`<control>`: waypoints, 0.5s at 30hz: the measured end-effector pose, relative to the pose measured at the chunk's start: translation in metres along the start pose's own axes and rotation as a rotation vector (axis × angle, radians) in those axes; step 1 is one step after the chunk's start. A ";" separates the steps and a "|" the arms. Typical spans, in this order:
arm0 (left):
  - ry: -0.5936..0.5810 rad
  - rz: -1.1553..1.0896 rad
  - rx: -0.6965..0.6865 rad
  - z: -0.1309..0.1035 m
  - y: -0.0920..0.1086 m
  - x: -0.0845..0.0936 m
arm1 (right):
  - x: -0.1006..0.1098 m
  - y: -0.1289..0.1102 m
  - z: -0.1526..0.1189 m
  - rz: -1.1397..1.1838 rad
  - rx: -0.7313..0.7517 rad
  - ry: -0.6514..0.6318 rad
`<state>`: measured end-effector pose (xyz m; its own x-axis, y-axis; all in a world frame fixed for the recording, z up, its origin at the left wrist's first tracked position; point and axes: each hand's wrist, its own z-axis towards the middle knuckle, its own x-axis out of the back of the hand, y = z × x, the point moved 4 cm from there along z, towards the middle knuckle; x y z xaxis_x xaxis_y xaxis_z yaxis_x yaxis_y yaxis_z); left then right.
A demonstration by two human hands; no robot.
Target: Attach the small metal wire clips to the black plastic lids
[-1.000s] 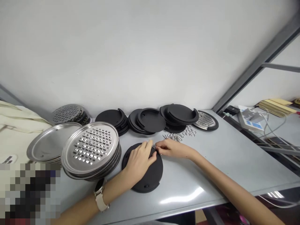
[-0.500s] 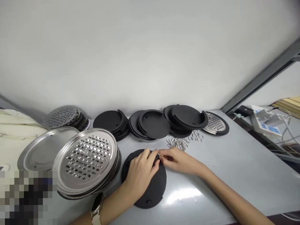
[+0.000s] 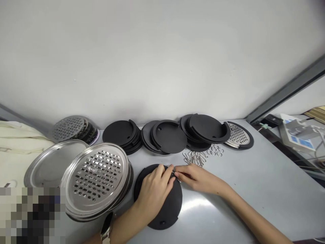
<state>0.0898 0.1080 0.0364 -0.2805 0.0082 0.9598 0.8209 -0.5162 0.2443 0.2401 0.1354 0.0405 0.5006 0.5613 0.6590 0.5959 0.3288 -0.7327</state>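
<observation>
A round black disc (image 3: pixel 169 208) lies flat on the grey table, with a small dark knob near its lower edge. Across its upper part rests my left hand (image 3: pixel 154 189), fingers bent and pressed at the disc's upper right rim. My right hand (image 3: pixel 190 175) pinches a small metal wire piece (image 3: pixel 179 179) at that same rim, close beside the left fingertips. Just behind the right hand sits a pile of metal hooks (image 3: pixel 195 158), with several metal rings (image 3: pixel 215 150) beyond it. What lies beneath my left fingers is hidden.
Perforated metal discs (image 3: pixel 98 176) are stacked at left, beside a plain metal plate (image 3: pixel 54 164). Stacks of black discs (image 3: pixel 170 137) line the wall. A black-rimmed perforated disc (image 3: pixel 238 135) lies at back right; a power strip (image 3: pixel 296 134) is beyond the table edge.
The view has shifted slightly, so everything sits a little further right and lower. Both hands remain at the disc's rim, and the wire piece shows a bit more below the right fingertips.
</observation>
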 end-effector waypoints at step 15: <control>0.019 0.007 -0.032 -0.001 0.001 0.001 | 0.002 -0.005 0.003 -0.023 0.006 -0.042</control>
<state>0.0896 0.1069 0.0373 -0.2842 -0.0115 0.9587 0.8068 -0.5432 0.2326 0.2366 0.1375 0.0451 0.4600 0.5849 0.6681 0.6028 0.3466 -0.7186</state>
